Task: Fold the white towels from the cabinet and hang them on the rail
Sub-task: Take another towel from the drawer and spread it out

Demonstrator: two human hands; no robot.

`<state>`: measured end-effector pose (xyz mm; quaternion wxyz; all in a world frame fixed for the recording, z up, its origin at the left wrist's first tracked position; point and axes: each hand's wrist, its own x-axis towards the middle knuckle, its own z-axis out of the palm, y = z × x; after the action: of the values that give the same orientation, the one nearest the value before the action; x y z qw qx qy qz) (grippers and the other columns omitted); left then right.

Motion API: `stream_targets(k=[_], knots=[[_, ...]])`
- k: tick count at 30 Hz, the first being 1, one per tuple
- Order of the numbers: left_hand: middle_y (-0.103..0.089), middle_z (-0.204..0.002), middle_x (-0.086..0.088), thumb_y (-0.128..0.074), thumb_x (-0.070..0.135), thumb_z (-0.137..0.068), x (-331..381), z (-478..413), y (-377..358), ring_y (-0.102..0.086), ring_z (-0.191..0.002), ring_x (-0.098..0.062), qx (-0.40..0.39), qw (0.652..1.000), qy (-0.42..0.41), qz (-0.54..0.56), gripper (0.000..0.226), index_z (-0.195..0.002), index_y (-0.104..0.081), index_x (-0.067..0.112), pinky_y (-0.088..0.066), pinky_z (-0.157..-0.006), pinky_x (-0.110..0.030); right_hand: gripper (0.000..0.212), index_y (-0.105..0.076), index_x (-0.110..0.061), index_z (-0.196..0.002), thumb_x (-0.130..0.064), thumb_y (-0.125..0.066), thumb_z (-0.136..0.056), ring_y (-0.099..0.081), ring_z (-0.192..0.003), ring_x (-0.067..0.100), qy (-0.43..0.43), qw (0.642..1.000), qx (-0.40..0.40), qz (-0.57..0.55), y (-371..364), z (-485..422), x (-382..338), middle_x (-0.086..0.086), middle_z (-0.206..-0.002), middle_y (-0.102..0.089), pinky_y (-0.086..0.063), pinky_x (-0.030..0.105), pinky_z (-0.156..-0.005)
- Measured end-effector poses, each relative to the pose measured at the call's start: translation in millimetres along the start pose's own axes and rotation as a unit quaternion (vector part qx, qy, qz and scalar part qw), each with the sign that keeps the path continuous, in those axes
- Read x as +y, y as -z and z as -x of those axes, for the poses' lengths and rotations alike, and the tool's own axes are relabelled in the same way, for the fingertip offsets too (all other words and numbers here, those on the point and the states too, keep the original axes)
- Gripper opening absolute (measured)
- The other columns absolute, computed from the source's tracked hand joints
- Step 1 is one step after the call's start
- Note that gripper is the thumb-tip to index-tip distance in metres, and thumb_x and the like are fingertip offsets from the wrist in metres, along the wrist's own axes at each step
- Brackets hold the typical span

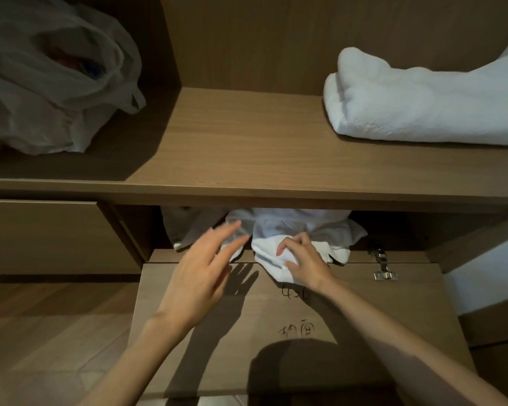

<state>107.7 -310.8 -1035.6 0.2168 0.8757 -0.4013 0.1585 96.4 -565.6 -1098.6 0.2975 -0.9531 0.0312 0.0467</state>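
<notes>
so the crumpled white towel (288, 230) only pokes out of the lower compartment. Its back part is tucked behind the front edge of the shelf (247, 189), and how far in it goes, no idea. The grey cloth (188, 227) left of it sits in shadow, can't tell what it is. The left hand (200, 273) is motion-blurred, so whether its fingers touch the towel is unclear. The right hand (304, 259) grips the towel with some fingertips curled out of sight. Both forearms run off the bottom edge. The folded towels (423, 104) get cut by the right edge, the plastic bag (50, 83) by the left, its contents a dim reddish blob. The handwriting (296, 331) on the drop-down door (393, 317) is unreadable.
</notes>
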Motion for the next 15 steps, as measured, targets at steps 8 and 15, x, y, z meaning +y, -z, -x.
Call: stream_targets(k=[8, 15], knots=[[-0.029, -0.153, 0.001, -0.054, 0.031, -0.095, 2, -23, -82, -0.036, -0.135, -0.023, -0.205, 0.960, 0.170, 0.086, 0.062, -0.150, -0.026, 0.024, -0.042, -0.103, -0.038, 0.035, -0.061, -0.012, -0.076, 0.020, -0.048, -0.074, -0.054, -0.070, 0.001, 0.053, 0.989, 0.126, -0.057, 67, 42, -17, -0.004, -0.080, -0.060, -0.034, 0.013, -0.060], [-0.025, -0.151, -0.006, -0.059, 0.031, -0.090, -13, -39, -117, -0.029, -0.135, -0.028, -0.237, 0.942, 0.239, -0.012, 0.064, -0.145, -0.028, 0.022, -0.042, -0.100, -0.044, 0.026, -0.059, -0.025, -0.096, -0.006, -0.069, -0.081, -0.055, -0.075, 0.001, -0.009, 0.997, 0.073, -0.034, 38, 47, 5, -0.004, -0.093, -0.062, -0.037, 0.014, -0.067]])
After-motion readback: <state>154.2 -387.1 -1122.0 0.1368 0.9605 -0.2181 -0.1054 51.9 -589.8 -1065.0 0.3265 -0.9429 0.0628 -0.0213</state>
